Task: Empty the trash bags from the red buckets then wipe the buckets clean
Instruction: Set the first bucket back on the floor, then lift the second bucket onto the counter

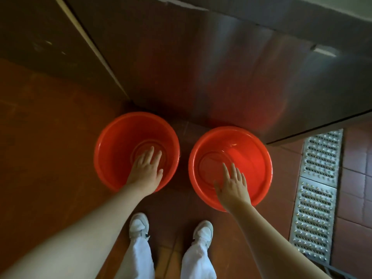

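Note:
Two red buckets stand side by side on the floor in front of my feet. The left bucket [112, 146] and the right bucket [253, 156] both show bare red insides with no bag or cloth in them. My left hand [146, 170] reaches over the left bucket with its fingers straight and spread, holding nothing. My right hand [233, 186] stretches over the near rim of the right bucket, fingers straight and spread, also holding nothing. Whether either hand touches a bucket cannot be told.
A stainless steel cabinet front [221, 67] rises right behind the buckets. A metal floor drain grate [316, 194] runs along the right on brown tiles. My white shoes [138, 224] stand just short of the buckets.

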{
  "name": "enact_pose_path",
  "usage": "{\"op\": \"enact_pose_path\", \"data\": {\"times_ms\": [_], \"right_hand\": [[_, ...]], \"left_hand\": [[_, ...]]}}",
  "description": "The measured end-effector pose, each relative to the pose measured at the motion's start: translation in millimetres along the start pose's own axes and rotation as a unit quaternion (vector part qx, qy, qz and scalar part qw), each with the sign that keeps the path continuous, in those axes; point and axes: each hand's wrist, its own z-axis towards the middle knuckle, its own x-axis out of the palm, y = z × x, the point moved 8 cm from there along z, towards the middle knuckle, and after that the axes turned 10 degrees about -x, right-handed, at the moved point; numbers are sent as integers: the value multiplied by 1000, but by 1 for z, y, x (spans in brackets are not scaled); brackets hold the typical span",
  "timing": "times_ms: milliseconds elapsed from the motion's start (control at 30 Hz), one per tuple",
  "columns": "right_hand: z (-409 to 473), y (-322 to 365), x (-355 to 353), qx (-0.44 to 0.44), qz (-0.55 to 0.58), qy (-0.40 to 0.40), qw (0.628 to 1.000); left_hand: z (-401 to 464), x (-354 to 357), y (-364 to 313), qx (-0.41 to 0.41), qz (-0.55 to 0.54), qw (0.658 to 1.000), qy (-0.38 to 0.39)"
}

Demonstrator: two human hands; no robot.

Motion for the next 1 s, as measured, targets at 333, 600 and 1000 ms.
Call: {"op": "enact_pose_path", "data": {"times_ms": [333,600,1000], "right_hand": [[25,110,1,-19,-19,13,1000],[50,160,28,-12,-69,108,992],[115,173,40,-21,-24,125,992]], "left_hand": [[-5,-17,127,-41,-15,998,37],[11,-33,191,-69,9,995,70],[44,2,243,-152,-54,981,110]]}}
